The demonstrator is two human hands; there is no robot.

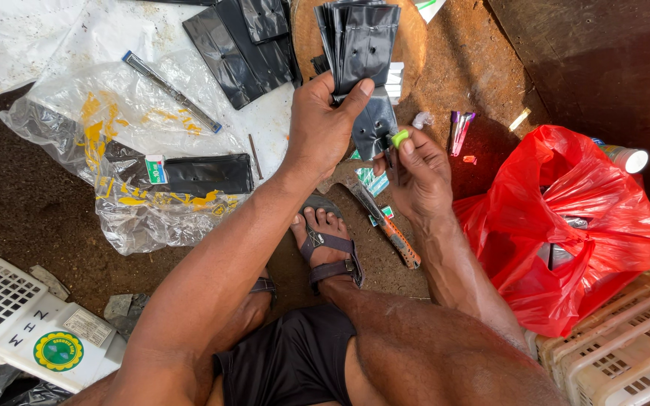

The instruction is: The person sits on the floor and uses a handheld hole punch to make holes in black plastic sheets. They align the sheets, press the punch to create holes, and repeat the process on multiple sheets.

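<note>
Far left on the dirt ground (9,203), a clear plastic sheet (114,113) carries a flat black bag (208,174). Your left hand (321,128) is closed on a fanned stack of black nursery bags (359,45), thumb pinching the front one. Your right hand (419,173) grips a small green-tipped tool (399,138) against a bag's lower edge. The stack could slip apart if the thumb eases. The knife (385,222) lies close beside your sandalled foot (329,237).

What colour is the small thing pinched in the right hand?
Bright green: the small object in the right hand, seen in the head view.
</note>
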